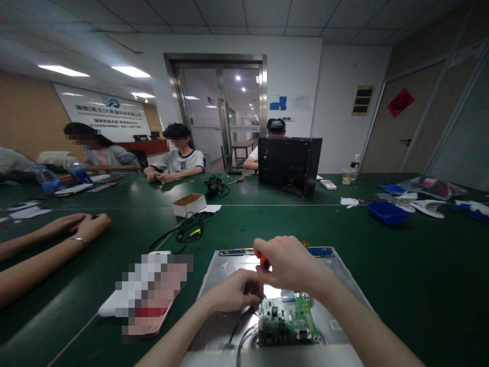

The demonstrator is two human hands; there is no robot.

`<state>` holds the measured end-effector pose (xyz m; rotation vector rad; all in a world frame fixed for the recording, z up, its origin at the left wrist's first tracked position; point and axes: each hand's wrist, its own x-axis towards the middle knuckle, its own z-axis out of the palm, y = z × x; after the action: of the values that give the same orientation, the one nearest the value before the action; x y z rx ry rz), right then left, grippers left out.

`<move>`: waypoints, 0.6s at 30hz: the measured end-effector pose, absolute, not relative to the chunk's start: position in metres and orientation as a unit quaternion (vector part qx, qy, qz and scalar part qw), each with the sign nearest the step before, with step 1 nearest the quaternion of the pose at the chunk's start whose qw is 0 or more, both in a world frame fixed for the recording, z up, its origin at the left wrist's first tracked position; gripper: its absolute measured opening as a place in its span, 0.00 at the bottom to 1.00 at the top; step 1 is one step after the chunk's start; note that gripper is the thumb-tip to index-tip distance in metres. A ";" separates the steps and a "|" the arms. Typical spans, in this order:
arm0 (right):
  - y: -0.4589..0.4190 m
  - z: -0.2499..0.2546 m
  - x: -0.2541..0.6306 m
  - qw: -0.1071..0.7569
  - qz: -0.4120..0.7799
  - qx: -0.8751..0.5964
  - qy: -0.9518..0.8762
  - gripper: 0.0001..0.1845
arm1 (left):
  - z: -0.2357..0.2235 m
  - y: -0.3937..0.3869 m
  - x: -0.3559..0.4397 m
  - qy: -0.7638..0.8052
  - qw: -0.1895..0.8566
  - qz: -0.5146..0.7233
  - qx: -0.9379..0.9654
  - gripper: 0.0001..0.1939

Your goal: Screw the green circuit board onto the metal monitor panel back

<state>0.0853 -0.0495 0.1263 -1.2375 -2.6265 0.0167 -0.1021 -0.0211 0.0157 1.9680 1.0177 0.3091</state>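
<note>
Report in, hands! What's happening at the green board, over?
Right hand gripping orange handle. Left hand at green circuit board's corner. Possible snag: black cable beside the board.

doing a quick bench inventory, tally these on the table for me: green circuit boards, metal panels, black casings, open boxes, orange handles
Green circuit boards: 1
Metal panels: 1
Black casings: 1
Open boxes: 1
Orange handles: 2 (held handle in the right hand; loose handle near the casing)
Total: 6
</note>
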 end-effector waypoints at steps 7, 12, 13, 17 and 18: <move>-0.049 0.125 0.087 0.132 0.020 -0.423 -0.896 0.13 | 0.024 -0.024 -0.102 0.407 0.425 0.121 0.799 0.07; -0.049 0.125 0.083 0.118 -0.009 -0.449 -0.886 0.08 | 0.023 -0.024 -0.101 0.410 0.423 0.120 0.799 0.07; -0.049 0.125 0.084 0.119 -0.009 -0.449 -0.886 0.07 | 0.021 -0.024 -0.101 0.408 0.428 0.122 0.798 0.06; -0.050 0.128 0.090 0.117 0.027 -0.424 -0.898 0.09 | 0.018 -0.023 -0.101 0.402 0.445 0.126 0.790 0.06; -0.050 0.128 0.091 0.117 0.032 -0.418 -0.901 0.09 | 0.018 -0.023 -0.101 0.401 0.449 0.127 0.789 0.07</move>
<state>0.0909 -0.0502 0.1281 -1.2225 -2.6363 0.0951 -0.1012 -0.0230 0.0183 1.9508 0.9914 0.3133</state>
